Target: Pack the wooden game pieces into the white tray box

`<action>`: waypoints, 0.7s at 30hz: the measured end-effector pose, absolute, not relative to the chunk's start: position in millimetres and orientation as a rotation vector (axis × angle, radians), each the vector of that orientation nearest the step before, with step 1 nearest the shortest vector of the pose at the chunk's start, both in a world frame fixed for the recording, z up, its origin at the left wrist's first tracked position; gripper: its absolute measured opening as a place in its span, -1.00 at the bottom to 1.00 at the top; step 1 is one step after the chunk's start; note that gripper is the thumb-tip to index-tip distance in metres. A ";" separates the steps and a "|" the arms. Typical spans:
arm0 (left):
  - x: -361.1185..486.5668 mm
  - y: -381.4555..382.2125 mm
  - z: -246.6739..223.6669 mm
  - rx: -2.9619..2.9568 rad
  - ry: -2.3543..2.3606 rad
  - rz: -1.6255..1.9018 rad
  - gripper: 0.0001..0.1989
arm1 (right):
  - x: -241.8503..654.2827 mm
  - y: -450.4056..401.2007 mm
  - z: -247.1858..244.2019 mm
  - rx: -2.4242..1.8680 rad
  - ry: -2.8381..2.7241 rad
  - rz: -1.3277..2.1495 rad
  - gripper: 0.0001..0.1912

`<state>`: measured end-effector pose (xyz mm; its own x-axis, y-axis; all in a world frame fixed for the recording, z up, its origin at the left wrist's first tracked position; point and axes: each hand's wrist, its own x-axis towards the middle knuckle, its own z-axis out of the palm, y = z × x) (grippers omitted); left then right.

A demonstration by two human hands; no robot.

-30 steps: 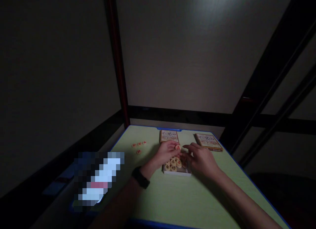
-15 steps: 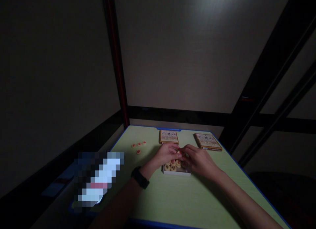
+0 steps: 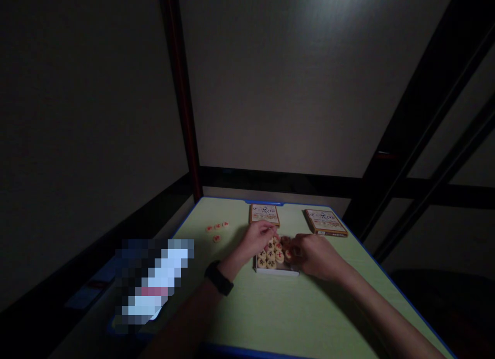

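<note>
A shallow white-walled box (image 3: 277, 272) stands on the table, filled with round wooden Chinese chess pieces (image 3: 271, 254) marked in black and red. My left hand (image 3: 258, 239), with a dark band on its wrist, is over the box's far left corner, fingers closed together; what they hold, if anything, is hidden. At the right side of the box, my right hand (image 3: 317, 256) has its fingers curled down among the pieces. Its fingertips are in shadow, so their grip is hard to see. Several red-marked pieces (image 3: 217, 226) lie loose on the table to the left.
Behind my left hand lies a printed box (image 3: 265, 212); another printed box (image 3: 325, 222) is at the far right. The light green table (image 3: 247, 312) has a blue edge. A pixelated bright object (image 3: 158, 281) is at the table's left side. Walls stand close behind and left.
My hands, which met over the box, have parted. The right one moved slightly right and down to the pieces, the left slightly left. More pieces show between them.
</note>
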<state>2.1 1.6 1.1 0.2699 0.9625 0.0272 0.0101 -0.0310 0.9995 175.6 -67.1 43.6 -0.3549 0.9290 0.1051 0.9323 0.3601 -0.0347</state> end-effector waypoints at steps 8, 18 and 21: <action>-0.2 0.7 -2.8 1.391 0.988 1.093 -0.90 | 165.9 -67.1 34.7 -1.840 -2.448 -0.046 -0.84; 1.8 1.5 -0.3 1.422 1.025 1.072 -0.92 | 166.3 -66.4 29.1 -1.749 -2.401 0.066 -0.84; 2.0 1.9 -0.5 1.419 1.028 1.070 -0.92 | 166.4 -65.7 28.6 -1.744 -2.402 0.063 -0.84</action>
